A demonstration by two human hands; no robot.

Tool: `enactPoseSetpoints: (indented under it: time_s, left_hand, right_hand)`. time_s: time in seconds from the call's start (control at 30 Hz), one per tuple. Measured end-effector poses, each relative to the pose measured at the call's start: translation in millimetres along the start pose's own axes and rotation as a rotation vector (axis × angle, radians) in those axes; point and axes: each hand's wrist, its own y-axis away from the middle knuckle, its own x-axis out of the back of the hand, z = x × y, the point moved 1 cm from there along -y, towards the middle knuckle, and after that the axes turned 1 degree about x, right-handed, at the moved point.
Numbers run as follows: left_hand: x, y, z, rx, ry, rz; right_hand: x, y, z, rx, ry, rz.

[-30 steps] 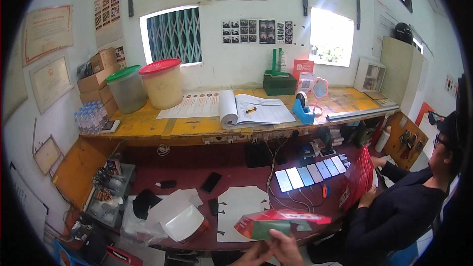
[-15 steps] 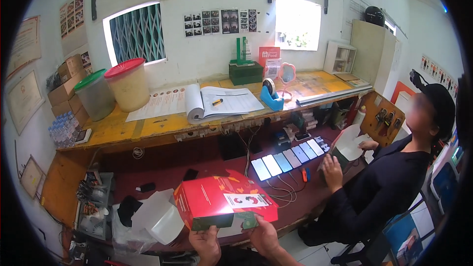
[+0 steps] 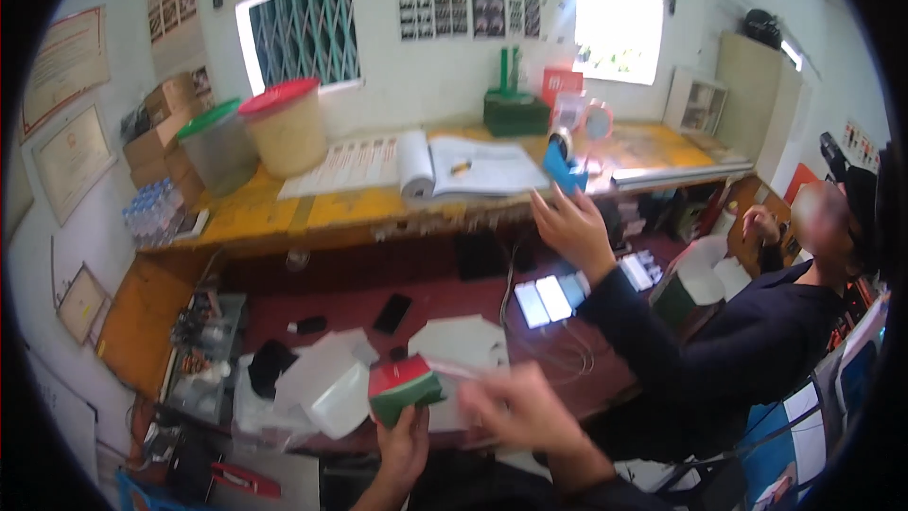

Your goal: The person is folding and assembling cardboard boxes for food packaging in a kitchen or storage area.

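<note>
In the head view, my left hand (image 3: 405,442) is closed on the lower edge of a folding carton (image 3: 407,388), its thumb against a green panel below a red one. A white panel (image 3: 459,345), perhaps the carton's inside, spreads behind it over the maroon desk. My right hand (image 3: 530,407) is blurred at the carton's right side; whether it grips anything does not show. To the left lies a white open carton (image 3: 326,388) beside a black cloth-like thing (image 3: 271,366) and clear plastic.
A co-worker's hand (image 3: 574,227) is raised by a blue tape dispenser (image 3: 565,168). Lit phones (image 3: 542,301) with cables lie behind that arm. A dark phone (image 3: 392,313) is on the desk. A wooden shelf (image 3: 236,222) overhangs it. A red stapler (image 3: 246,480) sits lower left.
The carton has turned, its printed red face no longer toward me. My right hand has come off the carton's near edge. The co-worker has leaned closer and raised an arm toward the shelf.
</note>
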Motion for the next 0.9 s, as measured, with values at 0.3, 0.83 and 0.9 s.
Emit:
enactPoseSetpoints:
  time_s: [0.3,0.83,0.9]
  left_hand:
    - [-26,32,12,-0.112,-0.090,-0.102]
    - [15,28,51,-0.458,-0.299,0.008]
    - [10,39,53,-0.499,-0.256,0.021]
  right_hand:
    - [-26,-56,-1,0.354,-0.063,-0.685]
    - [-110,58,105,-0.259,-0.788,-0.063]
    - [-120,53,103,-0.353,-0.806,0.211]
